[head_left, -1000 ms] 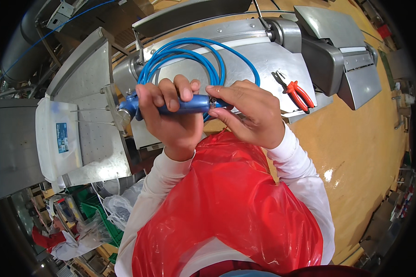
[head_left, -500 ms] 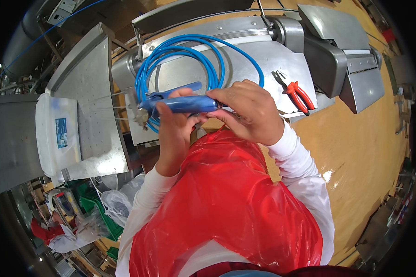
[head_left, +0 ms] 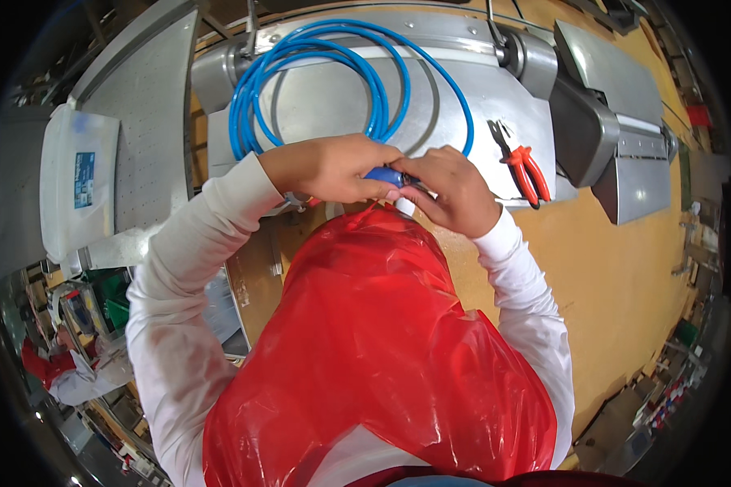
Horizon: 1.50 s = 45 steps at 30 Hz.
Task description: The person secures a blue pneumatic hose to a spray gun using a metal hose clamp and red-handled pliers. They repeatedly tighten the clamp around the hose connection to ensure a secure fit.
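A blue-handled lever gun (head_left: 384, 175) lies sideways between my hands, above the front of a red plastic apron (head_left: 390, 325). My left hand (head_left: 333, 168) is wrapped around its body and hides most of it. With fingers pinched, my right hand (head_left: 453, 191) grips the dark fitting (head_left: 410, 180) at its right end. Its head is largely hidden by my left hand and forearm. Behind my hands a coiled blue hose (head_left: 374, 89) rests on a steel machine top. Red-handled pliers (head_left: 528, 174) lie to the right, jaws pointing away.
The steel machine top (head_left: 325, 105) spans the far side, with a grey metal housing (head_left: 581, 130) at its right. A perforated steel table (head_left: 150, 122) stands on the left, bearing a whitish plastic bin (head_left: 77, 195). Yellowish floor (head_left: 617, 308) shows on the right.
My left hand has turned over and moved up, its forearm now crossing from the left. The gun's head and lever are now hidden. My right hand stays at its end.
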Available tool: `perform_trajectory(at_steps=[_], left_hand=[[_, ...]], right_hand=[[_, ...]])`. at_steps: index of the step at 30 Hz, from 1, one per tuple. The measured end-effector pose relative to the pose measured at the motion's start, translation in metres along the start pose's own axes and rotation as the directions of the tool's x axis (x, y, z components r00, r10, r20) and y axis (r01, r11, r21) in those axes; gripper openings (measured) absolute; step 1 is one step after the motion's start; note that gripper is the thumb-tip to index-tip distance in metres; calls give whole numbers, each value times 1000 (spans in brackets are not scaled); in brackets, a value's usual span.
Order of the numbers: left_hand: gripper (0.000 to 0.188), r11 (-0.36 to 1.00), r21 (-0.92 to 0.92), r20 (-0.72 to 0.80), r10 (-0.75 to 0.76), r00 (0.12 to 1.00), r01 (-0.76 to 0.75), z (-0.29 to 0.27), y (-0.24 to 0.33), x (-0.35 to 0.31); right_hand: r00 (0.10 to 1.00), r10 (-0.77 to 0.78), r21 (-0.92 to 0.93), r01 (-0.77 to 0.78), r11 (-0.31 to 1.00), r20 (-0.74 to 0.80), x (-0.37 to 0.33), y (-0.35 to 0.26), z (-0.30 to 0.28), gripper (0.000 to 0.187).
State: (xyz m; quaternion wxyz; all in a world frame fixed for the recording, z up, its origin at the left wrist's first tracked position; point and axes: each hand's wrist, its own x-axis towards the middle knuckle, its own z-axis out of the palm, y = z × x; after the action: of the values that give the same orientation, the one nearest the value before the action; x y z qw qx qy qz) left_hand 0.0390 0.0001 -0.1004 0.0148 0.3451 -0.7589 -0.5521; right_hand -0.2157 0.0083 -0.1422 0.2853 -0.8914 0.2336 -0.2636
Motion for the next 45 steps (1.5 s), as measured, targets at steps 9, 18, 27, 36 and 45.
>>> perform_trajectory(at_steps=[9,18,27,36,45], left_hand=[[38,945,-328,-113,-21,993,-17,32,0,4],[38,589,-787,71,-210,975,184,50,13,-4],[46,571,-805,80,-166,983,162,53,7,-6],[50,582,-796,63,-192,979,165,54,14,-6],[47,596,-790,-10,-250,968,146,57,20,-3]], right_hand=[[990,131,163,-121,979,-54,-27,-1,1,31],[969,145,200,-105,974,-198,-38,-17,0,30],[960,95,33,-89,995,-264,-41,-19,-1,36],[996,-57,-69,52,996,-73,-45,3,-16,28],[969,-183,-65,175,982,-166,-34,20,-38,33]])
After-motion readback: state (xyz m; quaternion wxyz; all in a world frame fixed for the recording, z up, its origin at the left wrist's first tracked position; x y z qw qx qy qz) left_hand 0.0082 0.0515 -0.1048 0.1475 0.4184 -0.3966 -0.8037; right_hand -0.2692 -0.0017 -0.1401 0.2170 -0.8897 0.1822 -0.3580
